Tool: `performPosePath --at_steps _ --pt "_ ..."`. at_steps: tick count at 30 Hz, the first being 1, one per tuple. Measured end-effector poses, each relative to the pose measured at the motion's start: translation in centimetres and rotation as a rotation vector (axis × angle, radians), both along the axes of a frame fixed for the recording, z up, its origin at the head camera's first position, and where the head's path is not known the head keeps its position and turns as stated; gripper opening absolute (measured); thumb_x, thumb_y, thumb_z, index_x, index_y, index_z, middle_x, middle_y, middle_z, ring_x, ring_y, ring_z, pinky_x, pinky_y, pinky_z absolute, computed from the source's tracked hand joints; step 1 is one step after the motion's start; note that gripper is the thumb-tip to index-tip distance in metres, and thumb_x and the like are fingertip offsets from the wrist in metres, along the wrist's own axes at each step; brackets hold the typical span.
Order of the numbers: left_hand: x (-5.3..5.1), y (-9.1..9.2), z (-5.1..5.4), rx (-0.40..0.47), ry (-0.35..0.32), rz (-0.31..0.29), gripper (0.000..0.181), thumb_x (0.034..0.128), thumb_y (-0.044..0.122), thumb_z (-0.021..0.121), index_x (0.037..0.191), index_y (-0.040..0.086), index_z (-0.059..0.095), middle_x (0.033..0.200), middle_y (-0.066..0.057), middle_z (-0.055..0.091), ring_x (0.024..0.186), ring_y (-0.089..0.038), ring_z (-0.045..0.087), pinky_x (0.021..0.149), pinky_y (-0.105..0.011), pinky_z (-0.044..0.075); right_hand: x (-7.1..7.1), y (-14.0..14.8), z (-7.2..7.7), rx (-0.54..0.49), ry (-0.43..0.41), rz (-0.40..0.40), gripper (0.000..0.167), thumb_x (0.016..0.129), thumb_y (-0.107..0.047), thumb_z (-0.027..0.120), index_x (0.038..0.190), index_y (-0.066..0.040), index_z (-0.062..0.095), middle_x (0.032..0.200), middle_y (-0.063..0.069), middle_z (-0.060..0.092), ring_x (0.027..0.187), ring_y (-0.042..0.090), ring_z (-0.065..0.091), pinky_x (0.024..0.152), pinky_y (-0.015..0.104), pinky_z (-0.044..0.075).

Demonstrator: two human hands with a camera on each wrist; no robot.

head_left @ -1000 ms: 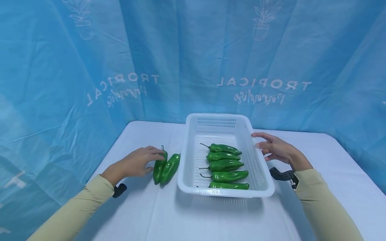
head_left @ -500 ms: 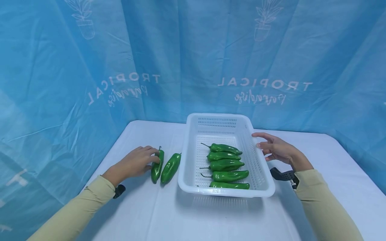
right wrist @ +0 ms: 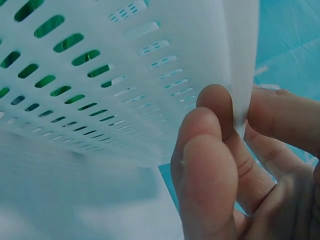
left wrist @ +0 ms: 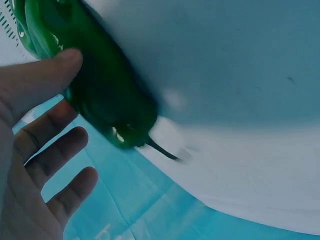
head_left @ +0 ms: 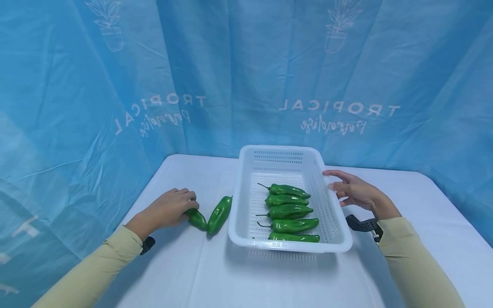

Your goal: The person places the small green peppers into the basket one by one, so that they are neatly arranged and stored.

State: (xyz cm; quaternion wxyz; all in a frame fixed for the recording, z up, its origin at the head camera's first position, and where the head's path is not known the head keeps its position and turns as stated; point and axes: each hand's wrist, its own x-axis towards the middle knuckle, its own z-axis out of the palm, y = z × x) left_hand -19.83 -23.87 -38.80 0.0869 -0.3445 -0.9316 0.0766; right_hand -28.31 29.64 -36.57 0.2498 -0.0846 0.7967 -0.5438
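Observation:
My left hand (head_left: 168, 208) pinches a glossy green pepper (head_left: 197, 219) left of the basket. In the left wrist view the thumb lies over this pepper (left wrist: 107, 82), index finger partly behind it and the other fingers spread. A second green pepper (head_left: 219, 216) lies on the white cloth, between the held one and the basket, their lower ends close together. The white perforated basket (head_left: 290, 245) contains several green peppers in a row. On its right side my right hand (head_left: 354, 189) grips the rim; the right wrist view has thumb and fingers on either side of the basket wall (right wrist: 210, 35).
White cloth (head_left: 239, 278) covers the table. Behind and to the left hangs a blue printed curtain (head_left: 254, 85), meeting the table's back edge near the basket. A black band (head_left: 362, 223) is on the right wrist.
My left hand has drawn one pepper leftward from the other and turned it, so its lower end now points toward the second pepper. The right hand and basket have stayed put.

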Motion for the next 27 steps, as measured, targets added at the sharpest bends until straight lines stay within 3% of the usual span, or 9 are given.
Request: performPosePath --at_steps 7,10,13,16,20,24,27 --pt "0.5 -1.2 -0.1 0.012 -0.086 0.167 0.035 0.0719 0.029 0.088 0.086 0.017 0.059 0.079 0.007 0.053 0.071 -0.009 0.047 0.059 -0.026 0.040 -0.1 0.2 0.0 0.000 0.019 -0.001 0.065 0.097 -0.025 0.062 0.152 -0.019 0.028 0.109 -0.010 0.069 0.087 0.018 0.072 0.072 0.037 0.060" --pt "0.8 -1.5 -0.2 0.089 -0.223 0.260 0.033 0.0768 0.035 0.084 0.087 0.018 0.058 0.079 0.007 0.050 0.068 -0.009 0.044 0.057 -0.025 0.036 -0.1 0.1 0.0 -0.007 0.010 -0.001 0.064 0.097 -0.024 0.063 0.151 -0.019 0.028 0.108 -0.010 0.069 0.086 0.017 0.072 0.071 0.036 0.060" --pt "1.0 -1.8 0.0 0.239 -0.396 0.321 0.022 0.0862 0.032 0.075 0.090 0.018 0.059 0.082 0.006 0.054 0.068 -0.010 0.046 0.058 -0.027 0.037 -0.1 0.0 0.0 -0.009 0.003 0.001 0.065 0.097 -0.024 0.063 0.152 -0.019 0.028 0.107 -0.010 0.070 0.086 0.017 0.072 0.070 0.036 0.060" --pt "1.0 -1.9 0.4 0.343 -0.532 0.316 0.008 0.0922 0.019 0.067 0.098 0.017 0.062 0.092 0.002 0.062 0.073 -0.011 0.052 0.062 -0.028 0.043 0.0 0.0 0.0 -0.003 0.000 0.000 0.065 0.097 -0.025 0.063 0.152 -0.019 0.028 0.107 -0.010 0.070 0.085 0.016 0.071 0.070 0.035 0.060" --pt "1.0 -1.7 0.8 0.375 -0.674 0.287 0.022 0.0919 0.009 0.065 0.113 0.015 0.064 0.113 -0.005 0.066 0.095 -0.016 0.059 0.074 -0.031 0.050 0.0 0.0 0.0 0.000 0.000 -0.004 0.064 0.097 -0.025 0.063 0.151 -0.020 0.030 0.107 -0.010 0.069 0.085 0.016 0.070 0.069 0.034 0.059" --pt "1.3 -1.7 0.9 0.382 -0.749 0.277 0.039 0.0915 0.010 0.066 0.129 0.014 0.058 0.127 -0.012 0.063 0.109 -0.026 0.061 0.082 -0.037 0.052 0.0 -0.1 -0.1 0.000 -0.001 -0.005 0.064 0.097 -0.026 0.063 0.151 -0.021 0.030 0.108 -0.010 0.069 0.085 0.016 0.070 0.069 0.034 0.059" --pt "1.5 -1.7 1.1 0.398 -0.794 0.291 0.046 0.0911 0.005 0.063 0.134 0.015 0.051 0.131 -0.016 0.059 0.114 -0.031 0.061 0.080 -0.037 0.054 0.1 -0.1 -0.1 0.001 -0.006 -0.008 0.064 0.097 -0.027 0.063 0.151 -0.021 0.030 0.108 -0.010 0.069 0.086 0.016 0.070 0.069 0.034 0.059"
